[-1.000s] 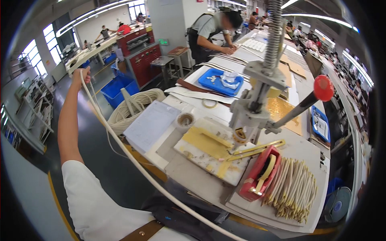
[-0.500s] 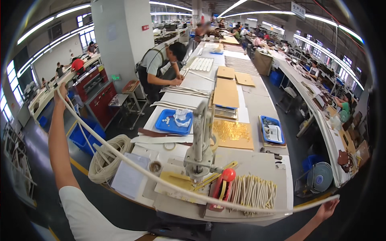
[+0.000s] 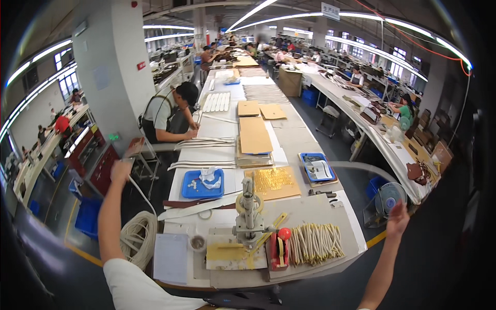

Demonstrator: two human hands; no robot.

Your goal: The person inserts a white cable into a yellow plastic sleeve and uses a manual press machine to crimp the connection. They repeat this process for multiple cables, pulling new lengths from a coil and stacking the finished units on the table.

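My left hand [image 3: 121,170] is raised at the left, closed around a thick off-white cord [image 3: 142,195]. From that hand the cord runs down to a loose coil [image 3: 138,235] beside the bench. On the right, my right hand [image 3: 398,219] is lifted past the bench edge, its fingers blurred but curled. A pale, motion-smeared stretch of cord [image 3: 361,166] arcs down towards it. Between my arms stands a grey hand press [image 3: 249,214] with a red ball on its lever [image 3: 284,234]. A bundle of short cord pieces with yellow ends [image 3: 315,243] lies to its right.
A red tape dispenser [image 3: 279,256], a small cup [image 3: 197,243] and a white sheet [image 3: 170,258] sit near me. Farther up are blue trays [image 3: 202,184] and tan boards [image 3: 255,135]. A co-worker [image 3: 168,113] bends over the bench's left side. A fan [image 3: 390,200] stands right.
Both hands have risen relative to the bench, and the left is nearer the middle of view. The cord that stretched low across the bench has swung up and blurred. My view has shifted right.
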